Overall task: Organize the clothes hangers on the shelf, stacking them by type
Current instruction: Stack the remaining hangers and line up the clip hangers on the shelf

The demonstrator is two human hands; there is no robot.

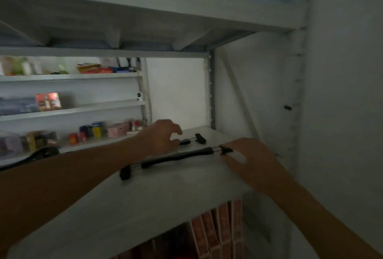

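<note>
Right hand [244, 155] touching hanger [176, 158] end, shelf [165, 196]

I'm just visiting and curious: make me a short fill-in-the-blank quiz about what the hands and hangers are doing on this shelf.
1. The right hand touches the end of the long ____ hanger.
2. That hanger lies flat on a ____ shelf.
3. The left hand reaches a second hanger lying ____ back on the shelf.

Missing words: black; white; farther

Dim room, white metal shelving [145, 37], pale wall [342, 93], cluttered shelves [70, 76]
</note>
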